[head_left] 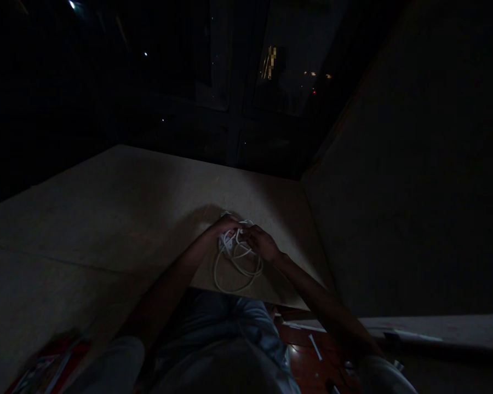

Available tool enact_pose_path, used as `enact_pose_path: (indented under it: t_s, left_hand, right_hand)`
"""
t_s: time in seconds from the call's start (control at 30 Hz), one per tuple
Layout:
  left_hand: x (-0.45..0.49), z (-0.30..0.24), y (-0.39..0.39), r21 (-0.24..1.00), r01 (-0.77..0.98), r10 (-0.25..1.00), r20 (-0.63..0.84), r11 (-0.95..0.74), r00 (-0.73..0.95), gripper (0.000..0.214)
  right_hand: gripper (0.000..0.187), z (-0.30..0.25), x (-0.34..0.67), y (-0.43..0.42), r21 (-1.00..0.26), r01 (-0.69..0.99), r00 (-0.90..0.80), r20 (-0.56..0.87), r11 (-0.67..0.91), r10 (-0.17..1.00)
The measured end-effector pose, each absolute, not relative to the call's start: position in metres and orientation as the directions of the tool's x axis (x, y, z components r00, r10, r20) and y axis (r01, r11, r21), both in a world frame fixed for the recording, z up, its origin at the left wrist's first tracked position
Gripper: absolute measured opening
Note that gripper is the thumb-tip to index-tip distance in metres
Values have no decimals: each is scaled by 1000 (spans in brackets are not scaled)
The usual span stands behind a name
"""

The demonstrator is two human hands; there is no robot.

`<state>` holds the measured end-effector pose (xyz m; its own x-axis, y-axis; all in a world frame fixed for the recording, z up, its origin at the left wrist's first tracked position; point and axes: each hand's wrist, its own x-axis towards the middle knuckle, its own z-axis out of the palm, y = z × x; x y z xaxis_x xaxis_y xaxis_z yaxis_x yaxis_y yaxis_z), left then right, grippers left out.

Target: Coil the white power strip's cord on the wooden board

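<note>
A white cable (236,288) lies in loose loops on the pale board surface, close to its near edge. My left hand (229,222) is closed at the upper left of the loops, with fingers around part of the cable. From the other side my right hand (261,242) pinches a strand of it near the left fingertips. Beneath the left hand sits a white block (227,242), perhaps a power strip; the hand and cable partly hide it. Dim light leaves the fingertips hard to make out.
The board (156,191) stretches left and ends at a dark window (246,82) ahead. A dark wall (414,191) stands on the right. A red item (61,355) lies at lower left. Small pieces, including a white strip (315,347), lie on the reddish floor (299,366).
</note>
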<state>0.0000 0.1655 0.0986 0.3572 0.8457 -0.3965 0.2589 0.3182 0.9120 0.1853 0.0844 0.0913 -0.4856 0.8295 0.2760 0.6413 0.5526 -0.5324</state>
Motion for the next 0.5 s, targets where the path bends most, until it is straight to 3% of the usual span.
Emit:
enact_pose_path:
  t_s: [0.27, 0.37, 0.5]
  left_hand:
    - [0, 95, 152, 910, 2, 826, -378, 415, 419, 28]
    - [5, 93, 149, 892, -49, 824, -394, 450, 408, 29]
    - [3, 93, 147, 882, -98, 845, -402, 461, 352, 28]
  right_hand:
    - [52, 88, 175, 90, -655, 676, -252, 225, 338, 941]
    - [46, 95, 166, 89, -618, 715, -222, 242, 326, 945]
    - [28, 105, 166, 88, -553, 716, -251, 364, 425, 897]
